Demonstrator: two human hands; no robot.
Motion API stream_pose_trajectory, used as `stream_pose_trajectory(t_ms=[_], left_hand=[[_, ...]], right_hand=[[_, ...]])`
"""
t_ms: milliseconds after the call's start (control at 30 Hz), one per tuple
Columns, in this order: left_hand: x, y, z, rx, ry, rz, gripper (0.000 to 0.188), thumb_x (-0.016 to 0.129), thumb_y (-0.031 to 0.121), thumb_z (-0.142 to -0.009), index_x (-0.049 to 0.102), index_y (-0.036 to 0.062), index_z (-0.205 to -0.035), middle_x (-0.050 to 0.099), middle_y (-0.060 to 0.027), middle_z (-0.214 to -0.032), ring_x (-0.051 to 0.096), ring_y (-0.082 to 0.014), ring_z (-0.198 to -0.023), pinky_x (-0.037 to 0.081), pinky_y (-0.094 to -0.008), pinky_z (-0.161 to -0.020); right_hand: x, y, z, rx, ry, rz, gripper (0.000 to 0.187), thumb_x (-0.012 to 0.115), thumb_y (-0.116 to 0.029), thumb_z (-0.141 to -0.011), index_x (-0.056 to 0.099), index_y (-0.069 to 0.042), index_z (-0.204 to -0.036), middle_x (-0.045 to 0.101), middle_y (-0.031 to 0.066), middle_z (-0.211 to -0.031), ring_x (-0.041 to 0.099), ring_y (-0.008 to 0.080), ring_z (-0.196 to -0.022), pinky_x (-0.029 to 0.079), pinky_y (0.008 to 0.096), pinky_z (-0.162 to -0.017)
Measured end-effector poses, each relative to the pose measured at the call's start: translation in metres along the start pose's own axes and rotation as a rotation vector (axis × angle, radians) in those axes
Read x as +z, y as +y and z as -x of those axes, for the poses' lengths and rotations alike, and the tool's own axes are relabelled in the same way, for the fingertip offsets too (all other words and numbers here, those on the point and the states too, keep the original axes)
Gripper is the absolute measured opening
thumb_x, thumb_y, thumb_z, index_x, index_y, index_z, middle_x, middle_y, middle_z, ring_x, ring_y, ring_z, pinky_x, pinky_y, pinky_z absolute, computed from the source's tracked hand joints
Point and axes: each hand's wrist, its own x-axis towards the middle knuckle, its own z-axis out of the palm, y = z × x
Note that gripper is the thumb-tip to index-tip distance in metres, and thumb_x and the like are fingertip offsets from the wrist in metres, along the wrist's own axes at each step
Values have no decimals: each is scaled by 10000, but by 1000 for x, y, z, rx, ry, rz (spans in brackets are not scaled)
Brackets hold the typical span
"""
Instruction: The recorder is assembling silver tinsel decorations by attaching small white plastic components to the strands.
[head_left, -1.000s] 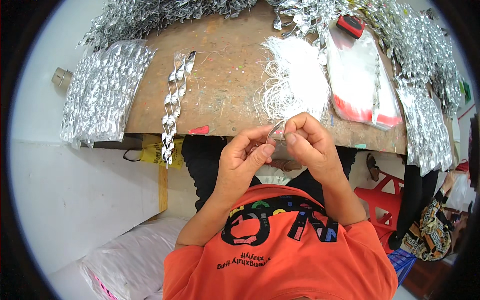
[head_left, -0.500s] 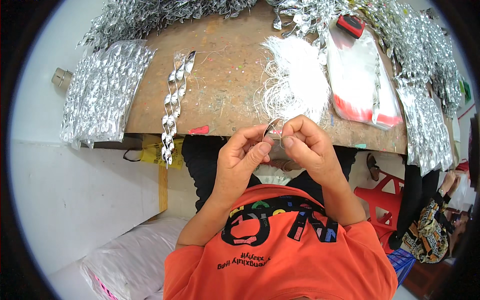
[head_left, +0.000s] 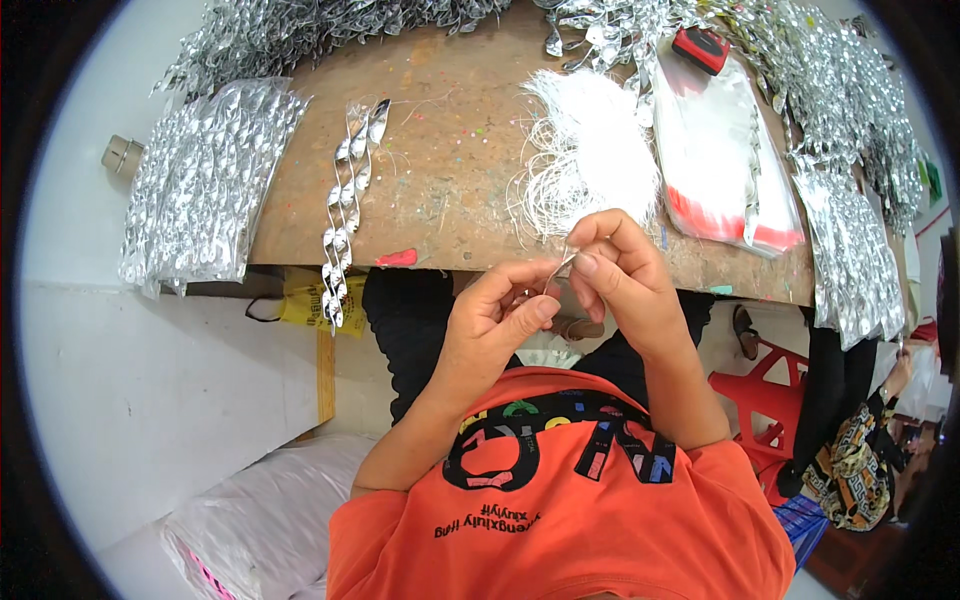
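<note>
The fingers of both hands meet just on the near side of the white cord bundle [head_left: 600, 165]: on the right hand [head_left: 632, 292], thumb and forefinger are pinched together on a thin silvery strand [head_left: 556, 268], while those of the left hand [head_left: 492, 308] are curled, seemingly gripping its lower part, though the exact contact is hidden. The largest change over the last half second is in the right hand, whose forefinger has lifted and whose tips have come in over the left ones; the lesser one is in the strand, since the dark arch that stood above the left fingertips no longer shows and a pale slanting line runs between the hands instead. This suggests the piece is being worked at its end, a fine step that looks unfinished. Against the earlier frame the rest matches: the brown bench [head_left: 450, 150] lies beneath and around the cord bundle, the bagged silver spirals [head_left: 215, 185] well to its left, the clear bags [head_left: 715, 165] just to its right, and the loose spiral pair [head_left: 347, 195] to its left, nearer than the bagged ones.
</note>
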Motion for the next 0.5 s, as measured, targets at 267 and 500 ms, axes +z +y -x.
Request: stream_pose_trajectory(t_ms=[267, 500], left_hand=[[5, 13, -8, -38, 21, 198, 243, 588, 113, -859, 559, -6, -1069, 584, -88, -1061, 552, -112, -853, 451, -227, -709], [1, 14, -14, 51, 100, 151, 124, 566, 115, -869, 595, 6, -920, 571, -101, -1055, 562, -125, -845, 444, -225, -653]], right_hand=[[-5, 2, 1, 24, -43, 4, 97, 496, -118, -906, 488, -29, -944, 493, 7, -636, 429, 49, -498, 344, 162, -446], [-5, 4, 0, 14, -50, 13, 98, 498, -117, -905, 485, -25, -936, 489, 7, -631, 425, 58, -501, 336, 179, -449]])
